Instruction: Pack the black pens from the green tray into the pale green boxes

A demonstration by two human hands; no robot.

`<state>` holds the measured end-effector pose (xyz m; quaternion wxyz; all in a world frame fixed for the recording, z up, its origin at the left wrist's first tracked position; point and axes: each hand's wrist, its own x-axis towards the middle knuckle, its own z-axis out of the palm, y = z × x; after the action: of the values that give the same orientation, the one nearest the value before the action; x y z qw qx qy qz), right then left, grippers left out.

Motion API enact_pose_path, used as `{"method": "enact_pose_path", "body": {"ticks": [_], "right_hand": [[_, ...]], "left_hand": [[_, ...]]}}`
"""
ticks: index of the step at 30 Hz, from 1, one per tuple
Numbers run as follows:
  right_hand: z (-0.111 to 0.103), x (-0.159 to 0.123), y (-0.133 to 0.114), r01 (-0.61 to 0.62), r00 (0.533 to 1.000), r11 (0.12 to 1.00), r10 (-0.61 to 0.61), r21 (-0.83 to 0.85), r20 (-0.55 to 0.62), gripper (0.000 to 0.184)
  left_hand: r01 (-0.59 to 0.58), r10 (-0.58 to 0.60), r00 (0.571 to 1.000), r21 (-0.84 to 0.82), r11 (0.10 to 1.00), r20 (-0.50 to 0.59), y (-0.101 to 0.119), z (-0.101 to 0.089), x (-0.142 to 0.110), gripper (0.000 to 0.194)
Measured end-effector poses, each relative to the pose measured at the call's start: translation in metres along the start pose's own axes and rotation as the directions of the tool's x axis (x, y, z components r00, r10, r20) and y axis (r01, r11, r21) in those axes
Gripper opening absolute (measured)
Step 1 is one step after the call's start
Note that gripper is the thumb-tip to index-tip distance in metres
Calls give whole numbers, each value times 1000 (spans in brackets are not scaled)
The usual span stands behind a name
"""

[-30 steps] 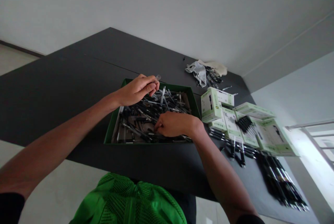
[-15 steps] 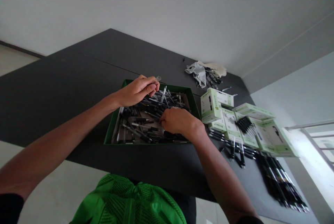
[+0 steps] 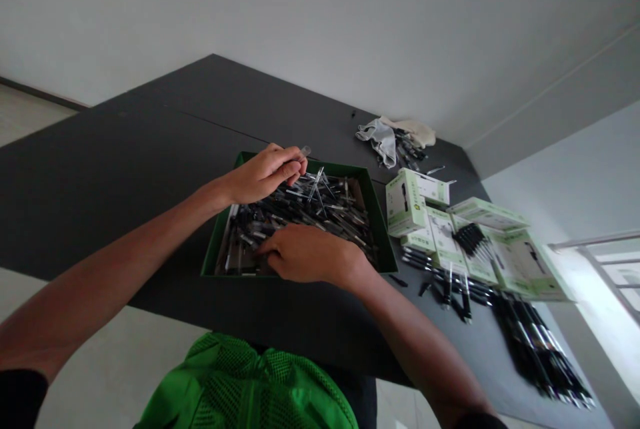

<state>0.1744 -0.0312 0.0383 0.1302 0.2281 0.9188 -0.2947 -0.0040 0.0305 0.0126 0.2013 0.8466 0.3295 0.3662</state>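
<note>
Broadly, bench [image 3: 150, 129]: dark top carrying everything named below.
Green box [image 3: 382, 229]: open, set near the person's edge, strewn with loose pens [image 3: 345, 215]; the 2 hands meet it from opposite sides.
Cartons [image 3: 405, 202]: white and green, just right of the box, with dark pens [image 3: 470, 239] fanned on 1 of them.
Cloths [image 3: 383, 139]: crumpled at the far right, beside more pens.
Right hand [image 3: 307, 254]: low over the near side of the box, its fingers [image 3: 273, 242] pointing left and down into the near-left part; whether they pinch anything is hidden, so I cannot tell.
Left hand [image 3: 265, 174]: above the far-left part, fingers curled closed round a clear-ended piece [image 3: 305, 151] that pokes out to the right.
Loose pens: touching or just under the right fingers, and spreading beyond and to the right of them. The right hand is nearer to those at the near side, the left to those at the far-left. Long axes disagree: many in the right half slant from far-left to near-right, across the line of the right forearm's reach, while a few clear ones [image 3: 318, 182] cross on top, near the left fingers.
</note>
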Motion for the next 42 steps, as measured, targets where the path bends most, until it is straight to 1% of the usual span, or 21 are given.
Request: {"method": "enact_pose_path", "body": {"ticks": [2,5,6,8,14,17,20,22,24,26,27,28,29,31,33,35,36,38,40,42], "right_hand": [[0,-2,2,-148,989,984,146,-102,-18,43],[-4,-6,6,-333,943,922,322,-200,-85,44],[-5,-8,7,-367,930,906,355,-210,-93,44],[-8,-10,8,-397,918,892,388,-214,-88,44],[-14,-15,9,-431,902,872,427,-232,-67,43],[-16,-17,15,-424,904,872,424,-244,-56,44],[-17,-19,24,-403,914,893,403,-200,-43,44],[-18,-21,29,-353,935,925,353,-139,-30,43],[-21,-25,31,-265,964,962,263,-67,-37,39],[-25,-28,31,-204,975,978,201,-30,-90,37],[-27,-29,30,-209,970,977,202,-40,-137,38],[-29,-30,29,-241,955,968,225,-65,-191,38],[-30,-31,28,-298,931,950,266,-98,-251,39],[-31,-30,28,-439,864,885,368,-156,-344,41],[-30,-28,30,-555,802,812,463,-181,-377,41],[-27,-25,32,-620,764,762,532,-189,-364,41],[-26,-23,33,-638,754,746,553,-193,-354,42],[-25,-21,33,-643,754,738,565,-203,-335,42],[-24,-19,33,-611,782,764,540,-208,-312,42],[-24,-19,34,-556,821,806,494,-202,-286,43]], "left_hand": [[0,0,1000,2,1000,-3,1,0,0,49],[-4,4,1000,-20,1000,-1,1,0,0,48],[-5,5,1000,-23,1000,-1,1,0,0,47],[-8,8,1000,-17,1000,-6,0,0,0,46],[-26,26,1000,-9,1000,-2,-2,1,1,40],[-22,21,1000,-3,1000,-7,-2,1,1,40],[-16,16,1000,4,1000,-6,-2,0,0,40],[-13,13,1000,8,1000,-4,-1,0,0,40],[-8,8,1000,4,1000,-3,-1,0,0,41],[-8,8,1000,-1,1000,3,0,0,0,41],[-9,9,1000,-1,1000,6,0,0,0,41],[-8,8,1000,2,1000,9,0,0,0,41],[-7,7,1000,7,1000,11,0,0,0,41],[-2,2,1000,13,1000,11,-1,0,0,40],[7,-7,1000,12,1000,13,-1,0,0,38],[13,-13,1000,9,1000,14,-1,0,0,37],[13,-13,1000,8,1000,14,0,0,0,36],[10,-10,1000,2,1000,11,0,0,0,37],[4,-4,1000,-12,1000,14,0,0,0,38],[1,0,1000,-24,1000,20,0,0,0,38]]}}
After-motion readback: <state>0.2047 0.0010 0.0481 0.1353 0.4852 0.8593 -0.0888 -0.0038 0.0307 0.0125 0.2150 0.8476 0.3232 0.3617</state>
